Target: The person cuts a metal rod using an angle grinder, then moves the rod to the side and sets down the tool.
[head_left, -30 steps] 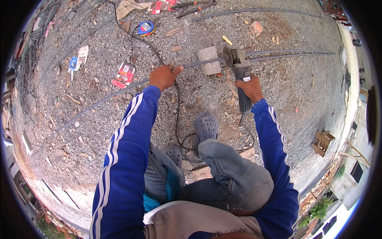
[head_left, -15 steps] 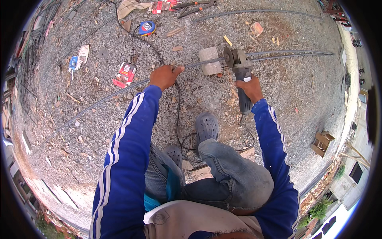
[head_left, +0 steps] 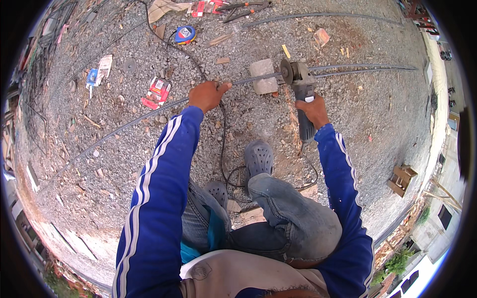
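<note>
My left hand (head_left: 204,96) is wrapped round a long grey steel bar (head_left: 131,126), thumb along its top. The bar slants from the lower left over a concrete block (head_left: 264,76) to the grinder. In my right hand (head_left: 314,110) is the grey body of an angle grinder (head_left: 304,92), gripped below its head. Its cutting disc (head_left: 286,71) stands upright against the bar just right of the block. Thin orange streaks, like sparks, run down beside the grinder toward me. Whether the disc has gone through the bar is hidden.
A black cable (head_left: 223,141) snakes over the gravel and past my clogs (head_left: 259,156). Farther off lie a blue tape measure (head_left: 185,35), pliers-like cutters (head_left: 248,10), a red-and-white box (head_left: 157,93) and a loose disc (head_left: 130,65). More bars (head_left: 365,69) lie right; an open carton (head_left: 402,179) sits lower right.
Orange streaks now show below the disc beside the grinder, where hardly any showed before. Both hands, the bar and the grinder keep nearly the same places.
</note>
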### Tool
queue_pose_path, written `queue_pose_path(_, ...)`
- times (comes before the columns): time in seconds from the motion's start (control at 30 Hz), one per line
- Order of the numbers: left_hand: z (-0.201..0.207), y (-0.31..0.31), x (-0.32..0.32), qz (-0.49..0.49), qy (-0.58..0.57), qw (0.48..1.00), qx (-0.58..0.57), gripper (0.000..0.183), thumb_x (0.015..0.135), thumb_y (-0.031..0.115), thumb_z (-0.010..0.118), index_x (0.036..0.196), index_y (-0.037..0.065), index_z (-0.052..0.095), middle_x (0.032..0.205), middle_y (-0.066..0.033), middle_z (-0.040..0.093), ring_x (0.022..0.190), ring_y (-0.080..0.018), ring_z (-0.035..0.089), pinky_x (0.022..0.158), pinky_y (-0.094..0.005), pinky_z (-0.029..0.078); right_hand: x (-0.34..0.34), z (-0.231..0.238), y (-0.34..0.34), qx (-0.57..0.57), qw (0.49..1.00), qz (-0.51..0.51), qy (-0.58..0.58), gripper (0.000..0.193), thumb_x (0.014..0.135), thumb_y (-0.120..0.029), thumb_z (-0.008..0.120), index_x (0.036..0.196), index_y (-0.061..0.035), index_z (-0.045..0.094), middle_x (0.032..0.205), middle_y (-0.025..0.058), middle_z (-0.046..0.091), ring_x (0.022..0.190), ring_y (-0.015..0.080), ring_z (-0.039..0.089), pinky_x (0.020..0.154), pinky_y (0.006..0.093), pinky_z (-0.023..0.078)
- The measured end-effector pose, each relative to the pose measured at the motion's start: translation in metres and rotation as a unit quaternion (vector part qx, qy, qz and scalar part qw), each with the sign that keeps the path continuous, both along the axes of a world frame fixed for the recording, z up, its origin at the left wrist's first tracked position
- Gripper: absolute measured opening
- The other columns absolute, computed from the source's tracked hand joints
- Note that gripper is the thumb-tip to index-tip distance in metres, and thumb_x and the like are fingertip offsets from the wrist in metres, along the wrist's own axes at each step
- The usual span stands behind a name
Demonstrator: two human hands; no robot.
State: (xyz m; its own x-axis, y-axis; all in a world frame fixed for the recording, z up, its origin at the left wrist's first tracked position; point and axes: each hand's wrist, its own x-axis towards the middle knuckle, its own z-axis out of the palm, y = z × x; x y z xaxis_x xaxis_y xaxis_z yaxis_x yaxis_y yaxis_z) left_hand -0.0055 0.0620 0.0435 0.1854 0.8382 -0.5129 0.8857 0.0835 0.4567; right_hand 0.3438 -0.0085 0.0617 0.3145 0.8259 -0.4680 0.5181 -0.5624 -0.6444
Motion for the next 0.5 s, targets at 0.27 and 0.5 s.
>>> queue_pose_path(0.27,0.0027,-0.0008,0.0004,0.003,-0.001,1.0,-0.002,0.069,0.087,0.069,0.045,0.089,0.004,0.071,0.088,-0.0216,0.069,0.088,-0.0374,0.066,0.08,-0.0489,0.046,-0.0027,0.0025,-0.0003,0.014,1.0,0.001,0.011,0.044,0.063,-0.023,0.08,0.096,0.0019,0.066,0.086,0.0115,0.07,0.075,0.0209,0.066,0.07,0.0344,0.052)
queue_pose_path(0.5,0.0038,-0.0009,0.0005,-0.002,-0.002,1.0,-0.007,0.069,0.087,0.068,0.045,0.09,0.004,0.071,0.089,-0.0215,0.069,0.089,-0.0374,0.066,0.082,-0.0491,0.046,-0.0051,0.0068,-0.0003,0.007,1.0,-0.003,0.011,0.044,0.063,-0.023,0.079,0.096,0.0027,0.066,0.087,0.0109,0.07,0.075,0.0195,0.065,0.07,0.0334,0.052)
